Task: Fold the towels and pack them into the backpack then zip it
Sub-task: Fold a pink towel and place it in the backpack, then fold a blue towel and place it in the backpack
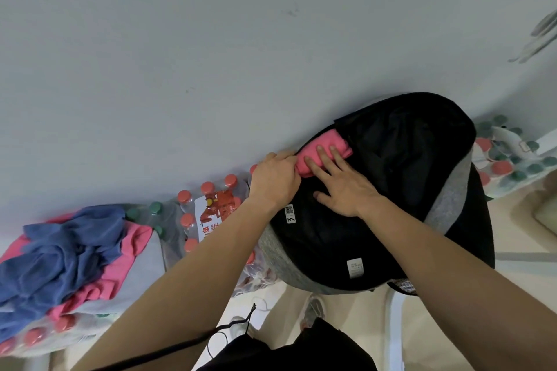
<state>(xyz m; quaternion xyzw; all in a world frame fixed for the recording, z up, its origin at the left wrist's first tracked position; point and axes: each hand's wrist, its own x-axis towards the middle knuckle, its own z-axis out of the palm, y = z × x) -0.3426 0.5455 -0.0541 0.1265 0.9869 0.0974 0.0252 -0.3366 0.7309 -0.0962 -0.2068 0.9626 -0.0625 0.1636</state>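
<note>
Left hand (pixel 275 179) grip closed on folded pink towel (pixel 324 150), feeding it into backpack (pixel 391 190) mouth; right hand (pixel 340 181) flat, fingers spread, steadying it. Unfolded towels (pixel 69 250) wait, probably atop bottle packs (pixel 208 217).

Under the fingers of the right hand (pixel 346 190), a folded towel (pixel 322 150) shows solid pink. The backpack (pixel 391 190) around it has black lining, a heathered grey shell and small white labels. Well left of the hands, crumpled blue towels (pixel 69 250) lie over pink towels (pixel 120 265). Shrink-wrapped bottles (pixel 208 214) nearby have red caps; some have green.
</note>
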